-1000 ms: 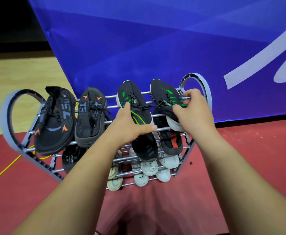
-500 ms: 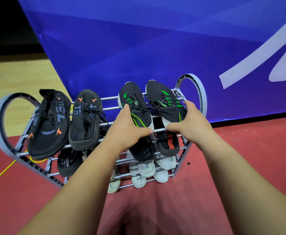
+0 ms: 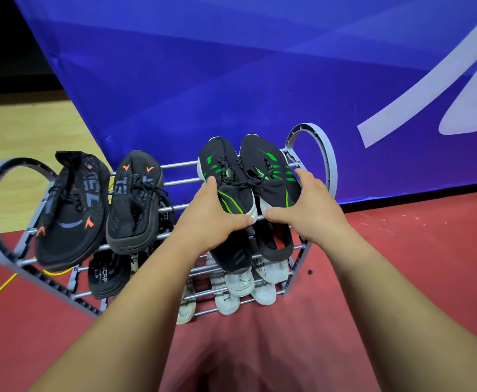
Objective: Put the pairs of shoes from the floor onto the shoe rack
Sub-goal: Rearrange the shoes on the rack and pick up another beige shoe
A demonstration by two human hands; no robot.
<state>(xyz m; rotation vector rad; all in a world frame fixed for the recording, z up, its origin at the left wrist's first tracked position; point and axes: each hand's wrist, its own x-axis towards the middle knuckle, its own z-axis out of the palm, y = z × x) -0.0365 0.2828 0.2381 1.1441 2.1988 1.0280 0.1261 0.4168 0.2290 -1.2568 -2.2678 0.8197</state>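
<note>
Head view: left hand (image 3: 214,219) gripped one green-striped shoe (image 3: 226,188), right hand (image 3: 308,210) its mate (image 3: 271,179), pressing the pair side by side onto the shoe rack (image 3: 313,145), top tier, apparently to align them.

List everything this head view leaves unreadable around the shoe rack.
Head view only:
Midsections of the black knit shoes with green stripes: covered by the left hand and right hand.
The white sneakers on the grey metal rack's lower tier: partly hidden behind those shoes and the left forearm.
Lettering on the lower black shoe: too small to read.
The red floor nearest the person: cut off by the bottom edge.
</note>
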